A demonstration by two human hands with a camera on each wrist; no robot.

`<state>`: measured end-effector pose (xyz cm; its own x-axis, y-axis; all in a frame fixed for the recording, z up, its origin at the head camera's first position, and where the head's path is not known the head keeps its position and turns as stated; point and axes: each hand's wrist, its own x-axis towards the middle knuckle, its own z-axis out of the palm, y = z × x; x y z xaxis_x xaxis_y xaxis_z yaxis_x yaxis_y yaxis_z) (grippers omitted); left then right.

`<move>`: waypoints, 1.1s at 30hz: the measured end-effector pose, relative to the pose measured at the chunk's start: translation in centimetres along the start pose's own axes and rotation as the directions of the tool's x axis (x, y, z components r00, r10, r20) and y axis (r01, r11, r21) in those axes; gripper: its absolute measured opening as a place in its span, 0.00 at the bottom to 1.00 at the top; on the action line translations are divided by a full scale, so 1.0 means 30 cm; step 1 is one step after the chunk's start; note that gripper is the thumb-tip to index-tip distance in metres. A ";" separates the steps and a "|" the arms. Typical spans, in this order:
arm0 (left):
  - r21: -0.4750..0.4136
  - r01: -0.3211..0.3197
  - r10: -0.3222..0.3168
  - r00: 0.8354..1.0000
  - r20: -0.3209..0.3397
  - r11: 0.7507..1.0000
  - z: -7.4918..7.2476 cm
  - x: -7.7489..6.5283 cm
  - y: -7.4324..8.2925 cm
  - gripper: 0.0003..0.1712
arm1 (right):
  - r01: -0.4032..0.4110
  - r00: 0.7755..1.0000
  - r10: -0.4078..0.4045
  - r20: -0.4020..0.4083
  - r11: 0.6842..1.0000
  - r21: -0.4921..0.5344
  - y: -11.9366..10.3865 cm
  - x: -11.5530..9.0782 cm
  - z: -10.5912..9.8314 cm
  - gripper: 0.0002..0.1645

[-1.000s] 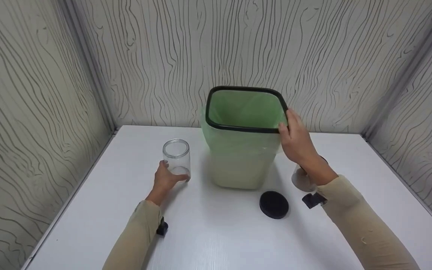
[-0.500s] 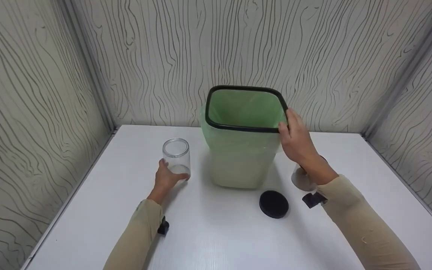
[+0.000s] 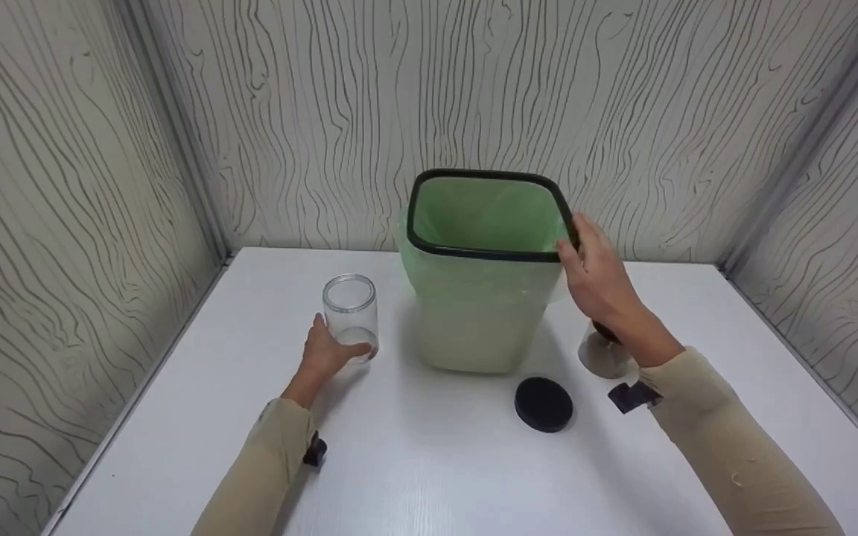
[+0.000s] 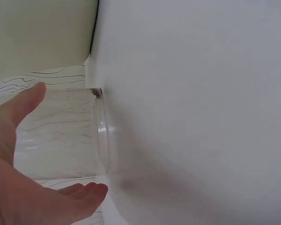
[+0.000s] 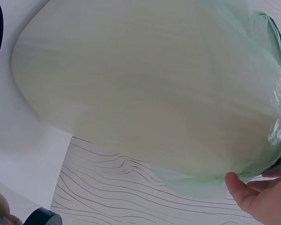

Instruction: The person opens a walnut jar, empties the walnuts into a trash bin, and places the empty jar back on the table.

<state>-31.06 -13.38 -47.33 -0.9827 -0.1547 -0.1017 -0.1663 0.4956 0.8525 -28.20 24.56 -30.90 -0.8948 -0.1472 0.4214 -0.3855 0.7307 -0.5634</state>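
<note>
A clear jar (image 3: 351, 316) without a lid stands upright on the white table. My left hand (image 3: 325, 351) is at its lower part, with thumb and fingers spread to either side; in the left wrist view the thumb and fingers look loose of the jar wall. To the right stands a pale trash can (image 3: 477, 327) lined with a green trash bag (image 3: 429, 272) under a black rim ring (image 3: 485, 255). My right hand (image 3: 602, 275) is at the right corner of that rim, its fingers fairly straight and the thumb apart from them.
A round black lid (image 3: 544, 404) lies in front of the trash can. Behind my right wrist stands a second clear jar (image 3: 602, 356) with a dark top and something brown inside, partly hidden. Patterned panels (image 3: 325, 112) enclose the table at the back and sides.
My right hand has loosened from the rim and shifted slightly right. My left hand has eased back slightly from the jar. The trash can, jars and lid stay in place.
</note>
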 end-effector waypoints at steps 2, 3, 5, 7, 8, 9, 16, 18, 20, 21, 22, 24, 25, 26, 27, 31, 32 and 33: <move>0.025 0.002 -0.002 1.000 0.006 1.000 -0.010 -0.018 0.008 0.63 | 0.003 1.000 -0.003 -0.003 1.000 -0.001 0.007 -0.013 -0.007 0.40; 0.044 0.001 -0.002 1.000 0.011 0.999 -0.015 -0.029 0.011 0.62 | 0.001 1.000 -0.001 -0.003 1.000 -0.004 0.013 -0.019 -0.009 0.40; 0.075 -0.001 -0.001 1.000 0.020 0.997 -0.022 -0.047 0.014 0.60 | -0.003 1.000 0.003 -0.001 1.000 -0.009 0.024 -0.031 -0.015 0.40; 0.091 -0.016 0.014 1.000 0.027 0.996 -0.025 -0.068 0.014 0.58 | -0.005 1.000 0.005 -0.001 1.000 -0.022 0.038 -0.044 -0.019 0.41; 0.105 -0.024 0.021 0.999 0.030 0.994 -0.026 -0.078 0.013 0.57 | 0.000 1.000 0.000 -0.004 1.000 -0.026 0.046 -0.049 -0.019 0.40; 0.113 -0.038 0.035 0.999 0.032 0.993 -0.026 -0.087 0.010 0.56 | 0.005 1.000 -0.005 -0.007 1.000 -0.029 0.055 -0.055 -0.019 0.40; 0.140 -0.131 0.122 0.990 0.069 0.982 -0.026 -0.152 -0.008 0.46 | 0.032 0.999 -0.035 -0.036 0.998 -0.062 0.118 -0.110 -0.015 0.35; 0.139 -0.154 0.144 0.986 0.079 0.978 -0.024 -0.169 -0.013 0.44 | 0.026 0.999 -0.029 -0.034 0.997 -0.077 0.136 -0.126 -0.014 0.34; 0.147 -0.175 0.164 0.983 0.087 0.974 -0.021 -0.187 -0.014 0.43 | 0.015 0.999 -0.018 -0.032 0.995 -0.102 0.151 -0.142 -0.017 0.33; 0.158 -0.169 0.155 0.983 0.095 0.973 -0.022 -0.197 -0.013 0.44 | 0.005 1.000 -0.009 -0.026 0.993 -0.118 0.159 -0.148 -0.020 0.33; 0.175 -0.161 0.145 0.984 0.101 0.971 -0.022 -0.209 -0.011 0.45 | -0.003 1.000 -0.001 -0.024 0.991 -0.132 0.167 -0.155 -0.022 0.33; 0.212 -0.149 0.128 0.985 0.112 0.966 -0.021 -0.229 -0.006 0.46 | -0.014 1.000 0.009 -0.028 0.988 -0.157 0.186 -0.165 -0.026 0.33; 0.228 -0.148 0.123 0.985 0.119 0.962 -0.020 -0.238 -0.002 0.46 | -0.019 0.999 0.014 -0.031 0.986 -0.167 0.196 -0.170 -0.027 0.33; 0.240 -0.144 0.116 0.985 0.124 0.960 -0.019 -0.247 0.002 0.47 | -0.025 0.999 0.019 -0.036 0.984 -0.175 0.207 -0.175 -0.028 0.33; 0.247 -0.147 0.117 0.985 0.129 0.958 -0.016 -0.254 0.005 0.46 | -0.031 0.999 0.024 -0.041 0.983 -0.184 0.218 -0.180 -0.029 0.33; 0.248 -0.197 0.166 0.976 0.141 0.949 0.001 -0.275 0.022 0.42 | -0.069 0.996 0.055 -0.073 0.977 -0.202 0.266 -0.202 -0.027 0.37; 0.246 -0.204 0.172 0.974 0.147 0.947 0.005 -0.279 0.026 0.42 | -0.084 0.994 0.069 -0.079 0.975 -0.208 0.278 -0.207 -0.027 0.38; 0.244 -0.212 0.178 0.972 0.154 0.946 0.010 -0.284 0.031 0.42 | -0.103 0.993 0.087 -0.082 0.972 -0.211 0.290 -0.212 -0.027 0.40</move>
<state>-22.87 -11.35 -45.80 -0.9973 0.0693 -0.0260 0.0311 0.7104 0.7031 -25.69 32.40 -37.91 -0.9038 -0.0279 0.4270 -0.2352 0.8660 -0.4413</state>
